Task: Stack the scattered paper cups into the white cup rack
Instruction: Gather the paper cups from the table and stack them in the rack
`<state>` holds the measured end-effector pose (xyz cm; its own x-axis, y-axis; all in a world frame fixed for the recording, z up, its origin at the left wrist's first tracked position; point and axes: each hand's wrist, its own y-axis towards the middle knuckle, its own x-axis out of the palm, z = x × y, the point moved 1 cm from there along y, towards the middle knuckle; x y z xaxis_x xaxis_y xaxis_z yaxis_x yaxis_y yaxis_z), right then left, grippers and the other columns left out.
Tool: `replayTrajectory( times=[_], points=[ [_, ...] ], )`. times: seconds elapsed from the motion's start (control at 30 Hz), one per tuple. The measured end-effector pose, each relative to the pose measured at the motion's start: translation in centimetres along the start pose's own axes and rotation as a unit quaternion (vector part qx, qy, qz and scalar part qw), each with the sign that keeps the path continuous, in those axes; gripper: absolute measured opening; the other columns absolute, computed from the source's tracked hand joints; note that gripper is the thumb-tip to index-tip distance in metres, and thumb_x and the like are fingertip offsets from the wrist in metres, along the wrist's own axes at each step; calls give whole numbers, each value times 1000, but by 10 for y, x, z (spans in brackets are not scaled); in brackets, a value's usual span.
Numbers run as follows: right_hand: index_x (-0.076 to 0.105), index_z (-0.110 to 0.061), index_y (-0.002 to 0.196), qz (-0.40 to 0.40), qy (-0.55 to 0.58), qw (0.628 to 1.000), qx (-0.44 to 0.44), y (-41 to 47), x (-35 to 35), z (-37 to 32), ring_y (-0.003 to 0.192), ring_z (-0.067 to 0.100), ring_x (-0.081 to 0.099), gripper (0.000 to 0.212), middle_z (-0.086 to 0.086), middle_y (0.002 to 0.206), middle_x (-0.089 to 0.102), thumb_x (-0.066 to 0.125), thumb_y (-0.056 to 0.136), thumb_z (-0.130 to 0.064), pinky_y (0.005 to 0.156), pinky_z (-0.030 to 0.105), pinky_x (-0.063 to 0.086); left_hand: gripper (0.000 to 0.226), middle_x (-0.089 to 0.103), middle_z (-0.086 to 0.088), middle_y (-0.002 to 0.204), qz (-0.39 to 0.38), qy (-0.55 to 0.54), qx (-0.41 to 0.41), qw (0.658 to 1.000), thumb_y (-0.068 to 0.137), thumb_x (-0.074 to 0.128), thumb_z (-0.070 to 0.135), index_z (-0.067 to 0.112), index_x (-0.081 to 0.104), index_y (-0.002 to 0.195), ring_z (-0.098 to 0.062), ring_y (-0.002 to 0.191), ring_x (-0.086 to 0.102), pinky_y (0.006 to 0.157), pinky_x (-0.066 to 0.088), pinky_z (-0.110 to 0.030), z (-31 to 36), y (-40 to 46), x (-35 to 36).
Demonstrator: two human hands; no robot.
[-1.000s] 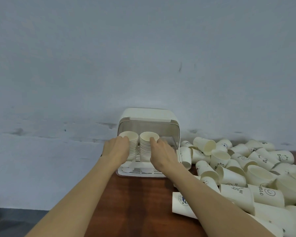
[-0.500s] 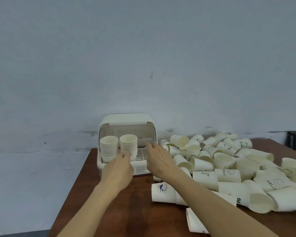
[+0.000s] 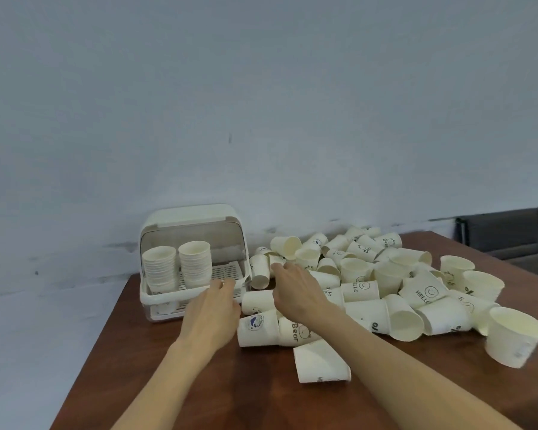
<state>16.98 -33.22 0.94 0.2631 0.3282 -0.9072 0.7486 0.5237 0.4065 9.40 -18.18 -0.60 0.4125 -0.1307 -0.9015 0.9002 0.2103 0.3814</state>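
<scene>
Both your hands (left hand [image 3: 213, 308], right hand [image 3: 295, 293]) hold nothing, fingers relaxed; reaching mid-frame risks scattering the loose cups [image 3: 361, 290] off the table [image 3: 174, 383].

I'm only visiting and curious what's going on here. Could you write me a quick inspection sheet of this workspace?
Surface: brown wooden table, set against a pale wall.
Job's things: white cup rack at the table's back left, lid raised, holding two cup stacks side by side; its right part is free.
Clutter: a big heap of loose paper cups to the right of the rack, most lying on their sides, some printed "HELLO" or "Bear".
Hands: left hand in front of the rack, holding nothing; right hand reaches over the heap's near-left cups, fingers relaxed, no cup gripped.
Cables: nothing seen.
Surroundings: dark chair beyond the table's far right corner.
</scene>
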Motion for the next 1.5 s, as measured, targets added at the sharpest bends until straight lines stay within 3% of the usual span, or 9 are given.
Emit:
replayTrajectory(
  times=[0.2,0.47,0.53,0.67,0.77,0.9,1.0,1.2,1.5],
  points=[
    [50,-7,120,12,1,999,35,-13,-14,29,103,32,52,35,12,109,56,45,86,-7,78,37,41,40,52,0,126,13,-20,27,999,97,40,26,21,42,136,-21,110,55,80,42,-32,25,1,3],
    [50,-6,113,22,-13,996,84,-48,-34,88,96,32,51,28,13,102,55,44,85,-6,72,38,39,36,55,2,123,-11,-43,67,997,96,39,28,25,46,131,-20,107,55,83,45,-32,64,13,19],
    [50,-6,114,28,-14,994,102,-57,-41,106,97,33,52,29,12,103,55,44,85,-7,76,40,44,32,56,4,115,-8,-35,88,995,96,39,29,24,48,126,-19,102,56,80,46,-34,81,17,21],
    [49,-4,125,32,-13,988,151,-76,-57,145,106,33,51,38,14,114,56,44,87,-8,86,44,45,36,52,4,126,-12,-24,122,992,96,38,27,24,45,131,-21,104,57,73,41,-32,125,24,31],
    [48,-5,127,38,-19,982,186,-94,-70,173,109,33,49,39,13,116,55,42,88,-8,89,42,43,40,52,4,126,-16,-46,142,989,94,39,27,25,44,134,-22,102,58,73,47,-35,156,27,44],
    [52,-8,118,63,-41,967,244,-125,-84,213,101,30,53,35,9,107,58,43,84,-5,75,38,44,40,51,4,119,-42,-61,172,982,93,39,26,24,45,132,-21,101,58,72,47,-35,195,26,61],
    [50,-10,105,62,-68,944,317,-151,-90,238,91,29,59,22,6,96,59,43,85,-4,61,34,36,42,50,4,123,-52,-71,190,978,95,37,28,25,41,137,-21,102,58,75,49,-36,218,23,70],
    [52,-11,105,21,-93,913,397,-186,-73,271,92,28,61,18,7,103,60,49,87,-14,64,31,35,36,51,3,121,-78,-64,208,973,96,36,28,23,46,130,-24,106,56,82,48,-40,250,21,84],
    [50,-11,108,-12,-111,911,397,-205,-52,286,93,29,62,17,8,101,62,48,92,-16,65,33,37,39,53,4,123,-93,-25,229,969,95,34,28,26,46,133,-23,108,56,82,43,-37,272,32,103]
  ],
)
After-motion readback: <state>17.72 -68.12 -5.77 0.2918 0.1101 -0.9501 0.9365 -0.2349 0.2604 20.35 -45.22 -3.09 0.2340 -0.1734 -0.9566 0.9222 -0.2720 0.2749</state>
